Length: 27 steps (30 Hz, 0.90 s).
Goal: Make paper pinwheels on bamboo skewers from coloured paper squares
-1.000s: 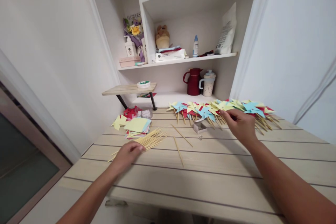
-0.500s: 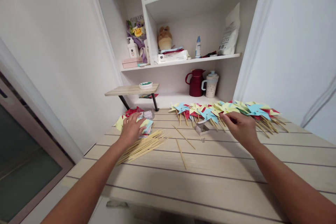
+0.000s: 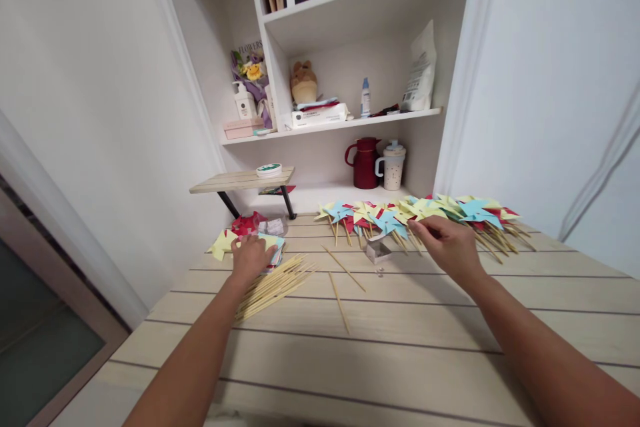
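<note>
Wooden desk [image 3: 400, 340]: left hand [image 3: 251, 257] flat, hiding paper stack [image 3: 274, 243]; right hand [image 3: 449, 245] fingers' grip on pinwheels [image 3: 415, 212] unclear.

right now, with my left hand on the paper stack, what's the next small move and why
Probably pinch the top sheet and lift it off. Your left hand lies flat on the paper stack, with the sticks just beside it. Your right hand is busy at the pinwheels, so the left seems the one free to pick.
</note>
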Each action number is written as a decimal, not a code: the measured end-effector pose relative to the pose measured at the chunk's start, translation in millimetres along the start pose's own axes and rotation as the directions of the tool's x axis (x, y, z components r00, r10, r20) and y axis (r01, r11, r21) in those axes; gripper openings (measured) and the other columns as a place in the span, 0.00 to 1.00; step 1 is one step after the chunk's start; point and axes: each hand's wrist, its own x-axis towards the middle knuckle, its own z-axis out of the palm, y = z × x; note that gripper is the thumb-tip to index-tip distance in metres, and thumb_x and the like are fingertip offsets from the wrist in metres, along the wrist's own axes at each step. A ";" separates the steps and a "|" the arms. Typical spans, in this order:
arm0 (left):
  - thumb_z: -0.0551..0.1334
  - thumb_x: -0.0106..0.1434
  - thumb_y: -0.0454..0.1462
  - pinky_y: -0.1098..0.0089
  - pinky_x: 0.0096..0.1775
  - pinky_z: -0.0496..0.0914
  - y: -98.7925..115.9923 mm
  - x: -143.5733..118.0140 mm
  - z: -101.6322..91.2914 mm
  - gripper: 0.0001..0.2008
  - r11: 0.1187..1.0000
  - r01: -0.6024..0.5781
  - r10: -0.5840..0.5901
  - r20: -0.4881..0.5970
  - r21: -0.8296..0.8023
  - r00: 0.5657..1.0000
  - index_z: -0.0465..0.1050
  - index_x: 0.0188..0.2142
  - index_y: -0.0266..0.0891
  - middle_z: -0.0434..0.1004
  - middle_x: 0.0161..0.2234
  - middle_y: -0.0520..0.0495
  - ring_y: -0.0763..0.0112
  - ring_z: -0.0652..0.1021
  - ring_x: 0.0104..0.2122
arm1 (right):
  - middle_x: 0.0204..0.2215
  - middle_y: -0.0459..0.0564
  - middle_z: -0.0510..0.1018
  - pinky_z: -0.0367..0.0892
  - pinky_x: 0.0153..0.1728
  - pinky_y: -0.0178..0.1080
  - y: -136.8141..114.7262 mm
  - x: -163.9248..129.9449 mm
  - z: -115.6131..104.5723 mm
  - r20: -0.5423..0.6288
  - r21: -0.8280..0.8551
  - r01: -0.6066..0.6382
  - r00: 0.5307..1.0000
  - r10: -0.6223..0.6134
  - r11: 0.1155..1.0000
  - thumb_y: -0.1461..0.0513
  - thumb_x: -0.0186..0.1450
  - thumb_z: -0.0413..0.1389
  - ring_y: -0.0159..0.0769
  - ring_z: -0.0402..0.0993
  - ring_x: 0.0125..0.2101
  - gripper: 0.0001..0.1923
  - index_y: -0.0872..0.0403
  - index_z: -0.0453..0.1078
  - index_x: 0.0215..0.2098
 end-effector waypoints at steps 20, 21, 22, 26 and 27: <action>0.53 0.62 0.53 0.59 0.43 0.65 -0.6 -1.0 -2.9 0.24 0.995 0.098 -0.097 0.108 -0.003 0.989 0.75 0.44 0.39 0.80 0.42 0.34 0.50 0.77 0.46 | 0.21 0.47 0.78 0.58 0.23 0.37 13.5 -4.1 6.1 0.105 -0.035 0.000 0.994 0.003 0.999 0.50 0.66 0.54 0.34 0.69 0.20 0.20 0.52 0.72 0.22; 0.54 0.62 0.53 0.59 0.44 0.64 0.9 -2.0 -2.5 0.23 0.995 0.100 -0.099 0.103 -0.004 0.990 0.75 0.43 0.39 0.80 0.42 0.34 0.50 0.76 0.47 | 0.21 0.47 0.78 0.58 0.23 0.37 14.3 -4.5 6.7 0.114 -0.038 0.002 0.993 0.003 0.999 0.50 0.66 0.54 0.34 0.69 0.20 0.20 0.52 0.72 0.21; 0.55 0.62 0.52 0.58 0.45 0.64 2.7 -2.7 -1.8 0.22 0.995 0.104 -0.103 0.098 -0.006 0.990 0.75 0.42 0.39 0.80 0.42 0.34 0.50 0.76 0.48 | 0.21 0.47 0.78 0.58 0.23 0.37 15.1 -4.9 7.1 0.120 -0.040 0.001 0.993 0.003 0.999 0.50 0.66 0.54 0.34 0.70 0.20 0.20 0.52 0.72 0.22; 0.55 0.63 0.48 0.57 0.46 0.63 9.6 -4.1 1.6 0.18 0.991 0.132 -0.130 0.075 -0.025 0.989 0.75 0.42 0.39 0.79 0.44 0.34 0.49 0.74 0.49 | 0.22 0.47 0.79 0.59 0.23 0.36 17.4 -5.7 8.0 0.136 -0.031 -0.007 0.991 0.011 1.000 0.50 0.65 0.54 0.35 0.71 0.21 0.19 0.52 0.73 0.22; 0.55 0.63 0.47 0.57 0.46 0.63 10.7 -4.5 2.2 0.18 0.990 0.140 -0.138 0.071 -0.032 0.988 0.74 0.42 0.39 0.79 0.44 0.34 0.49 0.74 0.49 | 0.23 0.47 0.79 0.59 0.23 0.36 17.7 -5.7 8.0 0.136 -0.030 -0.013 0.991 0.016 0.999 0.50 0.65 0.54 0.35 0.72 0.21 0.19 0.52 0.73 0.22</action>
